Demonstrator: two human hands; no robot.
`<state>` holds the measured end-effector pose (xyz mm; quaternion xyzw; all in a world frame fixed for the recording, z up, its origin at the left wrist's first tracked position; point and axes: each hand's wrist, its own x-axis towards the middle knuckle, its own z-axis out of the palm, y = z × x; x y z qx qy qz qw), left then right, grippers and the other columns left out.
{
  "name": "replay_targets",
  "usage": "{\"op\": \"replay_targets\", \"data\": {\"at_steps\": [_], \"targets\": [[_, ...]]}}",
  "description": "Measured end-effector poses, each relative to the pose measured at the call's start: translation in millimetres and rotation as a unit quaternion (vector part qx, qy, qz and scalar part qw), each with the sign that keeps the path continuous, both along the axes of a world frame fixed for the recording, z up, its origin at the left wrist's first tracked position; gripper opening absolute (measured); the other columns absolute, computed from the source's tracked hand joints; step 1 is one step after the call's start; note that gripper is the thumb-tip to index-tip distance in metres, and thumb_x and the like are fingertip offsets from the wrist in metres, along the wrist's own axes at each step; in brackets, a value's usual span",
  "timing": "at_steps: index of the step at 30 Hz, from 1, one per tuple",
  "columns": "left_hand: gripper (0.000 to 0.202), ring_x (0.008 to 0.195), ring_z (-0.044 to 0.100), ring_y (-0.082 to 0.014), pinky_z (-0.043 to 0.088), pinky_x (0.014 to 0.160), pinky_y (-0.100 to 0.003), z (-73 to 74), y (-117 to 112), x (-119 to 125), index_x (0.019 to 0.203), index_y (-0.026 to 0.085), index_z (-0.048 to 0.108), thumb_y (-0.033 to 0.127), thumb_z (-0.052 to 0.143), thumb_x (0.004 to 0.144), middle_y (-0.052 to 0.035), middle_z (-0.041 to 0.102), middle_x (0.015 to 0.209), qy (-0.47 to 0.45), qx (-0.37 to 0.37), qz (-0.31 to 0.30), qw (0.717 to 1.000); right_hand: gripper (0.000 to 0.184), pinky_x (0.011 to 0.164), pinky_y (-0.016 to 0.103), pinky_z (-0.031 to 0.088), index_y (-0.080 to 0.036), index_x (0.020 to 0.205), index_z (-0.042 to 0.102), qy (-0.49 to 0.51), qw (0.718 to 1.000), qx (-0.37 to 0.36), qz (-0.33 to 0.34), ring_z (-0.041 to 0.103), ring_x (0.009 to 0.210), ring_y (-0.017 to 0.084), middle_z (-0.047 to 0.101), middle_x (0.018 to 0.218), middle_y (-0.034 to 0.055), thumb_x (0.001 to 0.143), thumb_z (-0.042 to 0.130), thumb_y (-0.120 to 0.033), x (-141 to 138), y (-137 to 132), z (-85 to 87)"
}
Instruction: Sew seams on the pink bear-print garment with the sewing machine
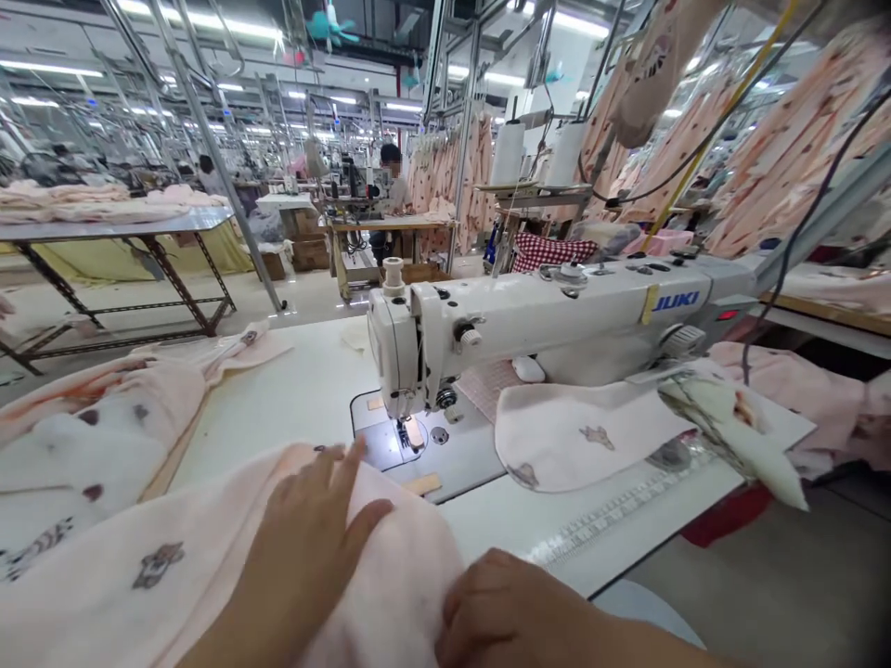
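Hanging in rows beyond our workplace, lengths of printed cloth back a white counter, where we sit facing a JUKI sewing machine. Our pale pink fabric, printed with animals, spreads across the near left of that counter, its leading part just short of the lit needle plate. To the right, partly beneath the machine's arm, lies a separate pale panel with a rounded end, clear of both our hands.

Our left hand lies on the fabric, its fingers open and extended, the index fingertip at the plate's near edge. Our right hand curls at the fabric's near right edge; whether its fingers pinch the material, we cannot tell.

We judge the step in hand to be smoothing and lining up, as no fabric appears to sit under the small presser foot. The next move, in our reading, calls for a flat, straight edge brought to the foot, with all 10 fingers clear of the needle.
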<state>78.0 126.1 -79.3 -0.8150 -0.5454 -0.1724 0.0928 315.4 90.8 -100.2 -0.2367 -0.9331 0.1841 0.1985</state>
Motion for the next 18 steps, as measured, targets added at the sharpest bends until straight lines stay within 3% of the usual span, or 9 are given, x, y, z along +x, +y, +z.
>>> {"op": "replay_targets", "data": {"at_steps": [3, 5, 7, 9, 11, 13, 16, 18], "targets": [[0.019, 0.081, 0.061, -0.0221, 0.05, 0.066, -0.036, 20.8, 12, 5, 0.087, 0.022, 0.063, 0.024, 0.044, 0.087, -0.0055, 0.063, 0.088, 0.035, -0.14, -0.022, 0.989, 0.019, 0.074, 0.031, 0.04, -0.021, 0.083, 0.061, 0.012, 0.992, -0.04, -0.121, 0.056, 0.082, 0.016, 0.064, 0.083, 0.0023, 0.088, 0.06, -0.04, 8, 1, 10.8], [0.024, 0.081, 0.061, -0.0195, 0.05, 0.072, -0.036, 30.4, 5, 11, 0.073, 0.022, 0.057, 0.017, 0.038, 0.087, -0.0034, 0.063, 0.085, -0.004, -0.126, -0.088, 0.988, 0.041, 0.068, 0.032, 0.037, -0.018, 0.084, 0.061, 0.001, 0.973, -0.057, -0.223, 0.052, 0.073, 0.018, 0.059, 0.076, 0.0028, 0.071, 0.073, -0.055, 8, 7, 16.2], [0.023, 0.076, 0.062, -0.0162, 0.051, 0.074, -0.034, 37.7, -7, 11, 0.072, 0.023, 0.052, 0.015, 0.036, 0.087, -0.0002, 0.063, 0.078, -0.056, -0.082, -0.149, 0.984, 0.052, 0.066, 0.03, 0.034, -0.017, 0.071, 0.058, 0.004, 0.961, -0.096, -0.26, 0.047, 0.065, 0.015, 0.053, 0.065, -0.0022, 0.053, 0.08, -0.061, 3, 13, 18.4], [0.023, 0.059, 0.06, -0.0123, 0.049, 0.06, -0.025, 43.4, -16, 6, 0.072, 0.023, 0.048, 0.016, 0.034, 0.089, 0.0045, 0.059, 0.062, -0.09, -0.063, -0.16, 0.981, 0.053, 0.06, 0.026, 0.031, -0.016, 0.057, 0.049, 0.026, 0.955, -0.176, -0.236, 0.042, 0.058, 0.01, 0.044, 0.057, -0.0058, 0.056, 0.08, -0.059, -4, 15, 20.1], [0.015, 0.053, 0.059, -0.0119, 0.045, 0.048, -0.023, 47.9, -22, -3, 0.082, 0.025, 0.052, 0.024, 0.039, 0.089, 0.0062, 0.061, 0.061, -0.104, -0.042, -0.138, 0.984, 0.054, 0.053, 0.022, 0.028, -0.015, 0.052, 0.042, 0.059, 0.943, -0.267, -0.191, 0.038, 0.056, 0.008, 0.039, 0.056, -0.0064, 0.065, 0.077, -0.054, -8, 12, 24.2], [0.011, 0.057, 0.061, -0.0145, 0.046, 0.05, -0.025, 51.7, -26, -11, 0.09, 0.027, 0.056, 0.035, 0.052, 0.084, 0.0061, 0.064, 0.066, -0.089, -0.028, -0.131, 0.987, 0.043, 0.048, 0.02, 0.025, -0.014, 0.055, 0.045, 0.077, 0.923, -0.352, -0.137, 0.036, 0.056, 0.006, 0.038, 0.058, -0.0065, 0.072, 0.073, -0.042, -9, 6, 31.2], [0.017, 0.054, 0.058, -0.0151, 0.042, 0.048, -0.025, 56.7, -35, -13, 0.068, 0.028, 0.055, 0.042, 0.062, 0.076, 0.0072, 0.06, 0.059, -0.075, -0.102, -0.146, 0.981, 0.01, 0.049, 0.016, 0.028, -0.016, 0.082, 0.059, 0.081, 0.882, -0.46, -0.064, 0.039, 0.059, 0.006, 0.043, 0.065, -0.0068, 0.075, 0.064, -0.022, -10, -3, 43.3], [0.028, 0.051, 0.053, -0.0127, 0.04, 0.046, -0.024, 59.7, -43, -9, 0.061, 0.026, 0.051, 0.044, 0.053, 0.083, 0.0061, 0.055, 0.055, -0.112, -0.159, -0.134, 0.972, 0.045, 0.051, 0.015, 0.033, -0.019, 0.113, 0.051, 0.119, 0.838, -0.532, -0.017, 0.045, 0.063, 0.007, 0.049, 0.075, -0.0054, 0.071, 0.067, -0.023, -13, -7, 50.6]]}}
